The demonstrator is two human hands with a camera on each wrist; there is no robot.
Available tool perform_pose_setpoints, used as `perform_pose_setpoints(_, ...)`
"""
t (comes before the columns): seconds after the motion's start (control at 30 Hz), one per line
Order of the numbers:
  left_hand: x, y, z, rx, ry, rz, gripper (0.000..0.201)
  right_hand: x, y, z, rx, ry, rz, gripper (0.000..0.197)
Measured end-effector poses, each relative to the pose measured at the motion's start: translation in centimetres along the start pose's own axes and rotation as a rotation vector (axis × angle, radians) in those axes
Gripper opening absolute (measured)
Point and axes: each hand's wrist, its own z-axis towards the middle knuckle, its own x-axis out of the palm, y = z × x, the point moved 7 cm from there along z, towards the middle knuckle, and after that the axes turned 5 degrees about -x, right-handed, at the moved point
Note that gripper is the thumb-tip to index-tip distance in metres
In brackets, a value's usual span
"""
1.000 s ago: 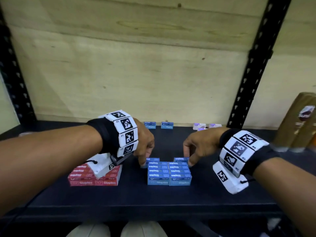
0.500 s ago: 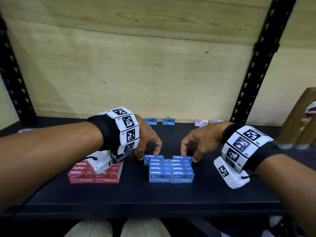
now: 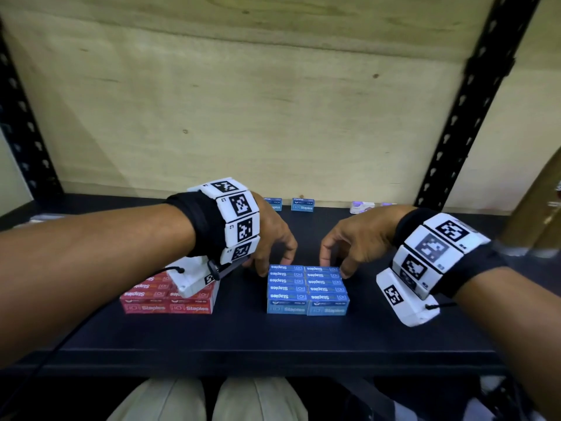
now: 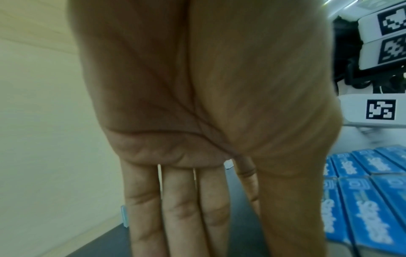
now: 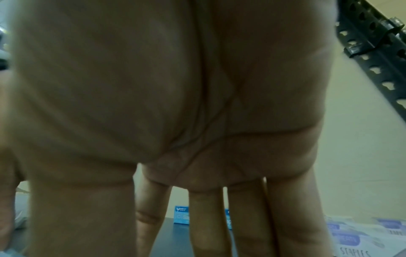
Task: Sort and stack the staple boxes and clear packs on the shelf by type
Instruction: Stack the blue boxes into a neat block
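Blue staple boxes (image 3: 307, 288) sit blocked between both hands on the shelf (image 3: 273, 332). Left hand (image 3: 273, 235) and right hand (image 3: 355, 238), fingers extended and holding nothing, touch the far corners; gentle, even inward pressure should square the rows without toppling.

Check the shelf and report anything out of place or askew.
Two blue staple boxes stand apart at the back wall, away from the blue stack that both hands flank. The clear packs lie loose at the back right. The red stack looks square. Nothing appears damaged.
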Motion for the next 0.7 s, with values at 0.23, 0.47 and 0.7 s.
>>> perform_pose_setpoints(0.23,-0.2,0.0,0.2,-0.026,-0.01,0.007,0.035,-0.1,-0.4,0.0,0.009,-0.039,0.013,0.034)
perform_pose_setpoints(0.47,-1.0,2.3,0.4,-0.073,-0.064,-0.046,0.03,-1.1,-2.6,0.2,0.073,-0.042,0.166,0.027)
perform_pose_setpoints(0.7,-5.5,7.8,1.1,-0.231,-0.423,-0.043,0.016,-6.4,-3.7,2.8,0.102,-0.253,0.024,0.026)
